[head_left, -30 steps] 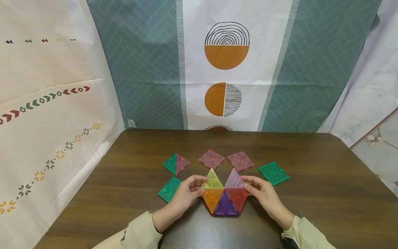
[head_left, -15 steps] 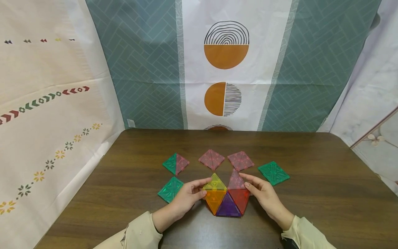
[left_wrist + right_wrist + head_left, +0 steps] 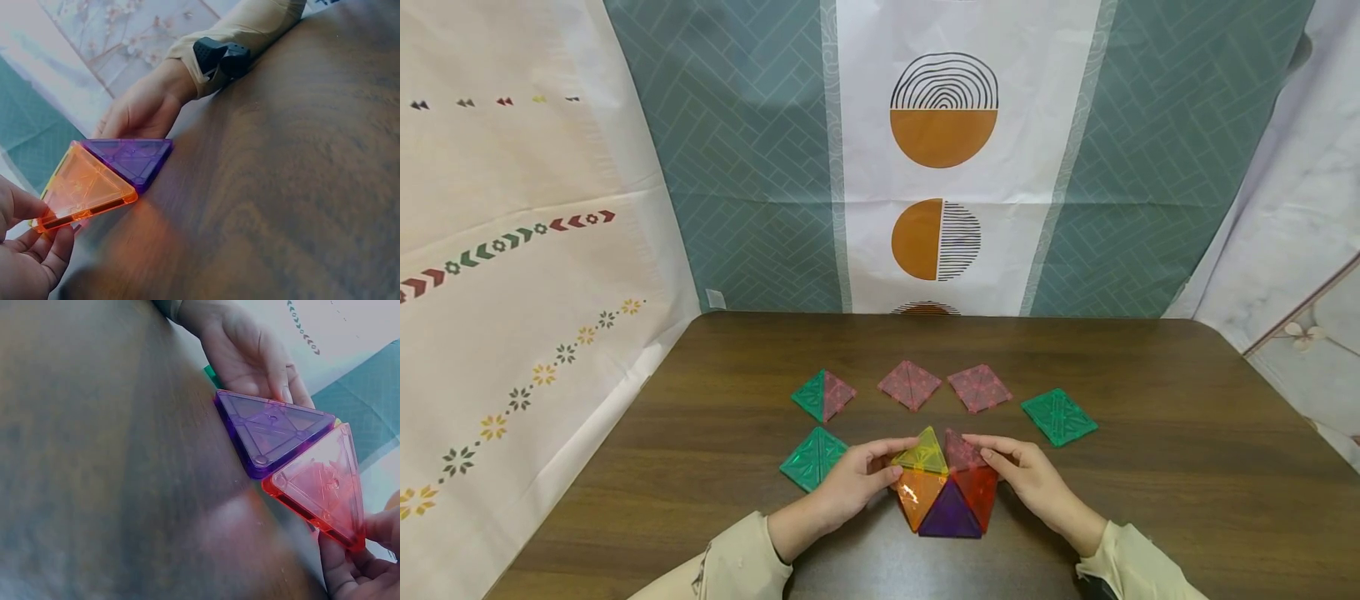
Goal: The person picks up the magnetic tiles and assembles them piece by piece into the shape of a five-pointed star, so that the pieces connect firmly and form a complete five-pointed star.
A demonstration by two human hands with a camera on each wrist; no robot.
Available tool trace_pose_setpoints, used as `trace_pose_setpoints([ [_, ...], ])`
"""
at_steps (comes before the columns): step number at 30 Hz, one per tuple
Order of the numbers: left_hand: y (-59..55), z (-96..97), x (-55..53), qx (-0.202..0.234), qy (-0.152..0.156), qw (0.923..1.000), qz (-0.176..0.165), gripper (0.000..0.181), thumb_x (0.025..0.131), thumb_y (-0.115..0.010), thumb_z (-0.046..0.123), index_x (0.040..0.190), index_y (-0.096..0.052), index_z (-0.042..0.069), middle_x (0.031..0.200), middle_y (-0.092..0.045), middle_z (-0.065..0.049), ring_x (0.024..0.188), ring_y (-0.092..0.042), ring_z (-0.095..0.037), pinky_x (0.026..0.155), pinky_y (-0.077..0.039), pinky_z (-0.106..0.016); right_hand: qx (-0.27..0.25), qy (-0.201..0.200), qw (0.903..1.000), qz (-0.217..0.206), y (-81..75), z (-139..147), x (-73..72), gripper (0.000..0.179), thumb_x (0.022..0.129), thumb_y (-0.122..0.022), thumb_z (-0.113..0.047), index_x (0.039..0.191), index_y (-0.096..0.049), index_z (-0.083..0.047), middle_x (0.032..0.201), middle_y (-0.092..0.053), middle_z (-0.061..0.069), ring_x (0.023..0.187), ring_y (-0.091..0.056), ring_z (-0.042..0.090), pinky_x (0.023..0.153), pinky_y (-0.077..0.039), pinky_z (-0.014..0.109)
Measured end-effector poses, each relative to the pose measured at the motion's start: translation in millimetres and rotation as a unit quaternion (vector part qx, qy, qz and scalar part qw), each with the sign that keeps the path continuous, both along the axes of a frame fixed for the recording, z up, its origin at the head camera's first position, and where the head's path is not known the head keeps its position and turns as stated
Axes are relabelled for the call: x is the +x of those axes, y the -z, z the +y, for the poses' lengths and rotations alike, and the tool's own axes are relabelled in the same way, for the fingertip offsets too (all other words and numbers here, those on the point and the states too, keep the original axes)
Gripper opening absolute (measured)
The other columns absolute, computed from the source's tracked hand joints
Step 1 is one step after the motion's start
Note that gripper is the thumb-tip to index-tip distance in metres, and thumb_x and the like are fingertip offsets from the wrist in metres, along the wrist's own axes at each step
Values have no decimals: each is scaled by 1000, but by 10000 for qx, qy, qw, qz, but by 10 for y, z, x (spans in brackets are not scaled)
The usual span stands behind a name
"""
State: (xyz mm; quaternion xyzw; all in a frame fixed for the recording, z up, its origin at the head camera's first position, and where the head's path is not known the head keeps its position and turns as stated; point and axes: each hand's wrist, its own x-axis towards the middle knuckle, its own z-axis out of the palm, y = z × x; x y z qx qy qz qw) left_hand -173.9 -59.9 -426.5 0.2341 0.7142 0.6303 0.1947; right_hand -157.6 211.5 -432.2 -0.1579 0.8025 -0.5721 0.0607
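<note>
Several see-through triangular magnetic tiles are joined edge to edge: yellow [image 3: 928, 451], orange [image 3: 917, 497], purple [image 3: 951, 514], red [image 3: 980, 492] and pink [image 3: 960, 454]. My left hand [image 3: 854, 478] pinches the yellow and orange tiles at their left side. From the right, my right hand [image 3: 1028, 477] grips the pink and red tiles. The left wrist view has the orange tile [image 3: 84, 187] tilted against the purple one [image 3: 131, 159]. In the right wrist view, the red tile [image 3: 325, 484] meets the purple tile [image 3: 272, 431] along an edge. A narrow gap parts the yellow and pink tips.
On the brown wooden table [image 3: 700, 400] lie a green-and-pink tile pair [image 3: 823, 395], two pink pairs [image 3: 910, 385] [image 3: 980, 388], and green pairs at left [image 3: 812, 458] and right [image 3: 1059, 417]. Patterned cloths hang behind and beside the table.
The yellow and pink tiles have come closer together, and the gap between them has narrowed. The joined tiles have folded more steeply and shifted slightly toward me. The tile pairs on the table have not moved.
</note>
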Motion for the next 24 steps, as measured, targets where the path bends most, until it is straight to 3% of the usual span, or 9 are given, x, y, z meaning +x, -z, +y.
trace_pose_setpoints([
  [10,-6,6,24,-155,93,9998,70,42,96,-57,9,137,-51,2,128,-57,-23,94,-58,-12,75,-50,-16,317,-69,9990,294,-9,-38,16,33,100,-50,-15,127,-60,2,119,-63,26,76,-57,1,64,-53,24],
  [15,28,11,23,-537,-24,9970,557,50,92,-65,13,138,-49,8,130,-58,-17,82,-55,-8,69,-48,-16,422,-117,9982,403,3,-35,11,34,100,-50,-16,128,-57,2,106,-65,20,69,-55,4,58,-51,25],
  [19,48,9,31,-953,-165,9897,1056,61,87,-71,19,141,-44,14,123,-55,-13,74,-50,-7,64,-46,-18,531,-165,9973,475,7,-42,2,39,98,-54,-19,133,-52,0,97,-63,14,66,-53,6,53,-49,25],
  [24,46,15,29,-1357,-237,9782,1556,69,84,-75,21,143,-42,12,119,-49,-12,76,-48,-7,66,-46,-17,563,-198,9972,448,-1,-45,-5,40,95,-60,-20,130,-54,-3,109,-64,17,69,-53,6,55,-48,24],
])
